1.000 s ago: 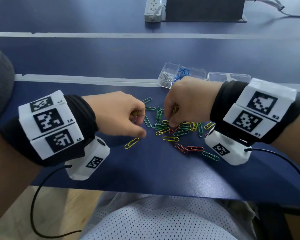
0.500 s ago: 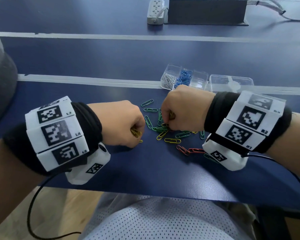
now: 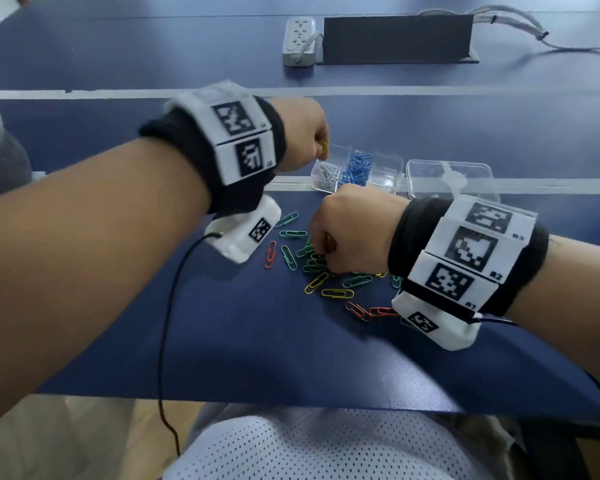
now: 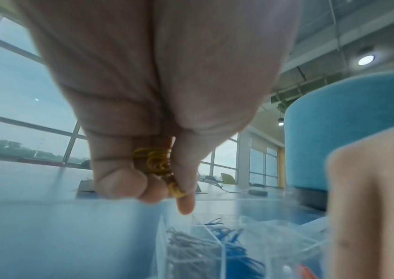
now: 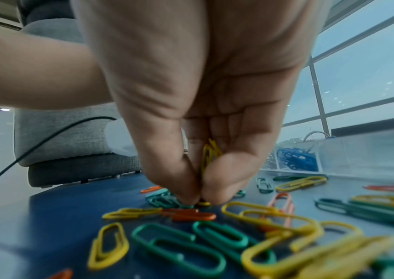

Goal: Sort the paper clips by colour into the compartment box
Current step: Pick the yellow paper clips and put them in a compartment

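My left hand (image 3: 307, 136) hovers over the left end of the clear compartment box (image 3: 387, 168), curled round a bunch of yellow paper clips (image 4: 157, 162). One compartment of the box holds silver clips (image 3: 326, 173) and the one beside it blue clips (image 3: 357, 168). My right hand (image 3: 347, 233) is down on the loose pile of green, yellow and orange clips (image 3: 319, 268), its thumb and fingers pinching yellow clips (image 5: 209, 154) with the fingertips (image 5: 186, 198) touching the table.
The box's clear lid (image 3: 451, 178) lies to the right of the box. A white power strip (image 3: 299, 39) and a dark panel (image 3: 397, 38) stand at the far side of the blue table (image 3: 222, 341). Cables hang from both wrists.
My left hand has lifted off the pile with its yellow clips and travelled forward to the box. The right hand stays on the pile, still pinching yellow clips.
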